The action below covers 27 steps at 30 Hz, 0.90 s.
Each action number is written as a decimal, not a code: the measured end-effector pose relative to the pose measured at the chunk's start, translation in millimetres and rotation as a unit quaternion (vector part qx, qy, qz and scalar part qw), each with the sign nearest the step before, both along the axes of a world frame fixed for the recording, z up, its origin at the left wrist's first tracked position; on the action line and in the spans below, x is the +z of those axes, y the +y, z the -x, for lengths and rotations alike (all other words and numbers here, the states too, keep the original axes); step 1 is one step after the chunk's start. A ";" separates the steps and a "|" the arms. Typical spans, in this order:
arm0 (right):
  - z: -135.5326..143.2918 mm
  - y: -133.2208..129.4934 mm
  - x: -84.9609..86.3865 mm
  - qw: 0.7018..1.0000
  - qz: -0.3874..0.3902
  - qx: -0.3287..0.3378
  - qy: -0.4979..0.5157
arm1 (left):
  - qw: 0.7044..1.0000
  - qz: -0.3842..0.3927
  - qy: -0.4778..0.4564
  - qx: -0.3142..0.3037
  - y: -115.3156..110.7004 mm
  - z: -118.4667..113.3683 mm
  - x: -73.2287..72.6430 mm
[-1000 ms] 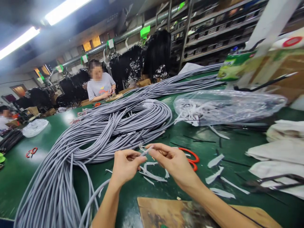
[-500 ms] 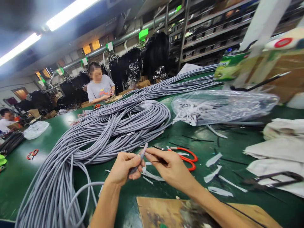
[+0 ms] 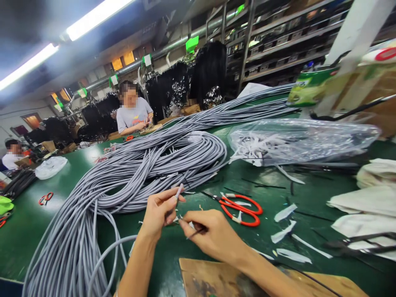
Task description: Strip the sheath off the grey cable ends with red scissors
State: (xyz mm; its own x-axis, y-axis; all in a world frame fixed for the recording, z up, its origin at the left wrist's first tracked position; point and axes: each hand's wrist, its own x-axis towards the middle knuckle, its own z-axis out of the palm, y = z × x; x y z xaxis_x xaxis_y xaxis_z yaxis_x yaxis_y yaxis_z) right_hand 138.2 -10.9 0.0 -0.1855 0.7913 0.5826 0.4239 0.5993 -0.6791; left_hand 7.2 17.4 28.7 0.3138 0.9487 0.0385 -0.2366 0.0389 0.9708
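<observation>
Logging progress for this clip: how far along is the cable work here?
Done: white strips litter the green table, with more in the clear bag. In hand: the left hand pinches one grey cable end; the right hand holds a thin dark strand beside it. Red scissors lie idle. Left: the big grey cable bundle.

— What is in the left hand (image 3: 159, 210)?

— A grey cable end (image 3: 178, 191), thin and round, pinched between thumb and fingers. Its tip sticks up and tilts away, just past the fingertips. The rest runs down under the wrist towards the big grey cable bundle (image 3: 123, 181) lying beyond and left of that hand.

— And the right hand (image 3: 213, 235)?

— A thin dark strand (image 3: 194, 233), pinched, slanting down just below the left hand.
</observation>
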 end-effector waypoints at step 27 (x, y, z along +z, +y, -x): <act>-10.1 7.0 7.9 0.993 0.062 -0.071 0.075 | 0.854 -0.358 0.377 0.026 -17.2 -10.4 -10.1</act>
